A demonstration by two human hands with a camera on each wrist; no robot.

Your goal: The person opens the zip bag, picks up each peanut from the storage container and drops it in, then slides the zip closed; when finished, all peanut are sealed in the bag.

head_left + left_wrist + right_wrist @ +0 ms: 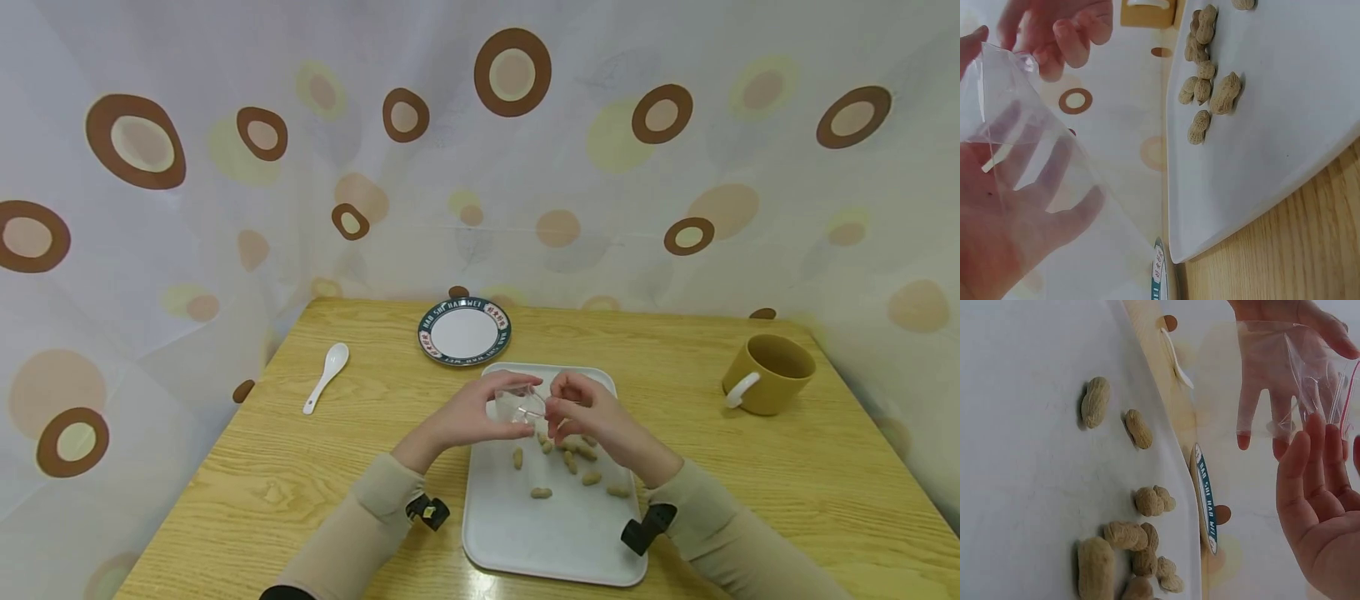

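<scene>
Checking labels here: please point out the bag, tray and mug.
Bag [514, 404]: head view, middle of its clear film.
Tray [555, 535]: head view, bare surface toward its near edge.
Mug [769, 390]: head view, outer side wall.

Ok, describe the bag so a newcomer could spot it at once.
On the wooden table, find the white tray scattered with peanuts. Above its far part, between the left hand and right hand, is the bag. Unlike its neighbours, it is see-through, with a pink line near one edge.

Clear bag [516, 403] glossy plastic, peanuts [1095, 402] rough & matt, tray [555, 533] smooth, tbl [300, 492] grained wood w/ slight sheen.
</scene>
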